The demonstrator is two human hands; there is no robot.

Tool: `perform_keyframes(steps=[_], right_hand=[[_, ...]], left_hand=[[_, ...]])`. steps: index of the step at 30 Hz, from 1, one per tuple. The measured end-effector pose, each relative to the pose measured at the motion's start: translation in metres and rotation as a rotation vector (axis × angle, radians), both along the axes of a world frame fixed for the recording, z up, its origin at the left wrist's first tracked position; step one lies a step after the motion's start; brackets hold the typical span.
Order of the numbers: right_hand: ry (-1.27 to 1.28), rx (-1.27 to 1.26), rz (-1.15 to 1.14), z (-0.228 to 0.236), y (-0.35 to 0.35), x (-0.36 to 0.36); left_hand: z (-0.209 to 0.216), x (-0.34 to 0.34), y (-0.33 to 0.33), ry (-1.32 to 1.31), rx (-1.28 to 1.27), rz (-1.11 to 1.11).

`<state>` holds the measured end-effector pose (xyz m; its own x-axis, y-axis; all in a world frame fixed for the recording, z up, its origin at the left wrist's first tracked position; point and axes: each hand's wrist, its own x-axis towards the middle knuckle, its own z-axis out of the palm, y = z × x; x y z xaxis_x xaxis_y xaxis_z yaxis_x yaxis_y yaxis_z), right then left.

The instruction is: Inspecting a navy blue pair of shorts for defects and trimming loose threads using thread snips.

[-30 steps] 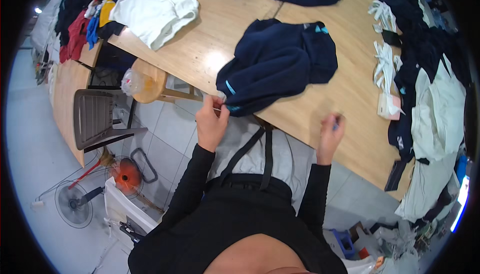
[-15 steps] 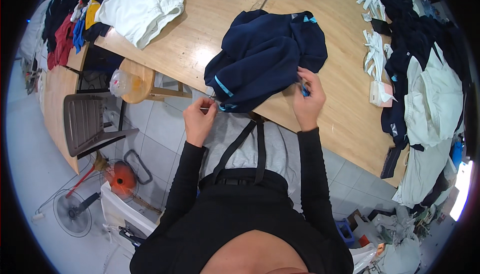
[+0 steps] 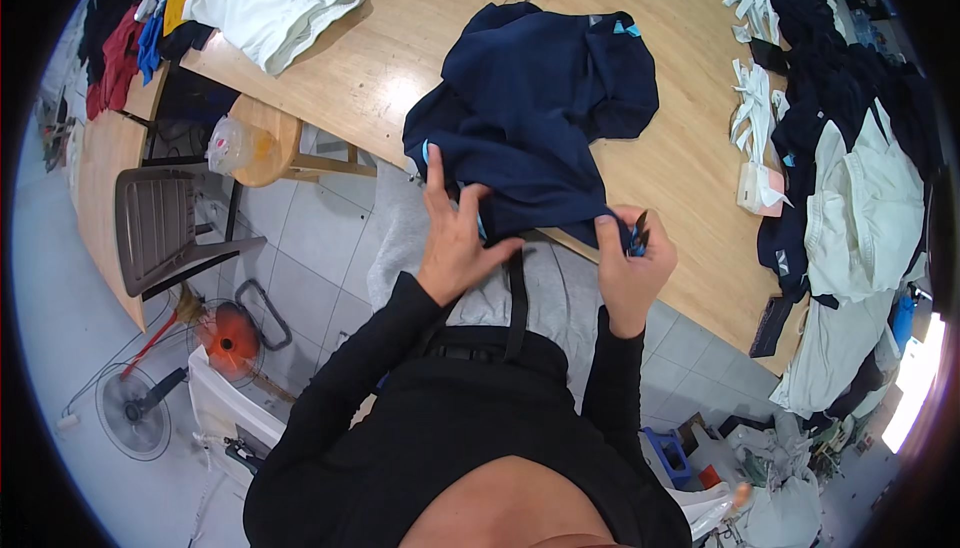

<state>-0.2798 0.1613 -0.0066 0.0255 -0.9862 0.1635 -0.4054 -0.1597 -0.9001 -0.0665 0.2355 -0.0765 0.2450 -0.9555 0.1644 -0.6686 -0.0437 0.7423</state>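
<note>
a wooden table (image 3: 690,183) is being partly covered, at its front edge, by a navy garment (image 3: 530,98), whose near end is being let hang over that edge toward the person's body. from the loose folds, a soft, limp and fairly light cloth is being judged; no stiffness is being shown, and little slip is being suggested by its matt face (the fibre itself cannot be told). nothing fragile is being noticed, though some drag over the edge is probably being caused by the overhang. by the left hand (image 3: 455,233), nothing is being gripped: its fingers are being spread over the garment's lower left part, with the index fingertip being laid on the cloth. by the right hand (image 3: 638,263), the lower right corner is being pinched between thumb and forefinger, a sound place for hold, since such floppy cloth is being best controlled by its edges. in that same hand a small blue and dark tool (image 3: 640,236) is being carried, so fewer fingers are being spared for the fabric. beside the left index fingertip, a turquoise strip (image 3: 425,151) is being exposed.
</note>
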Motion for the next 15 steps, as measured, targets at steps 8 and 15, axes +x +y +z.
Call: perform_keyframes(steps=[8, 15], right_hand=[[-0.009, 0.041, 0.273, 0.029, 0.018, 0.027], [0.080, 0.051, 0.000, 0.020, 0.013, -0.002]], left_hand=[[0.034, -0.015, -0.025, 0.080, -0.259, -0.027], [0.044, 0.056, -0.005, -0.035, -0.136, 0.195]])
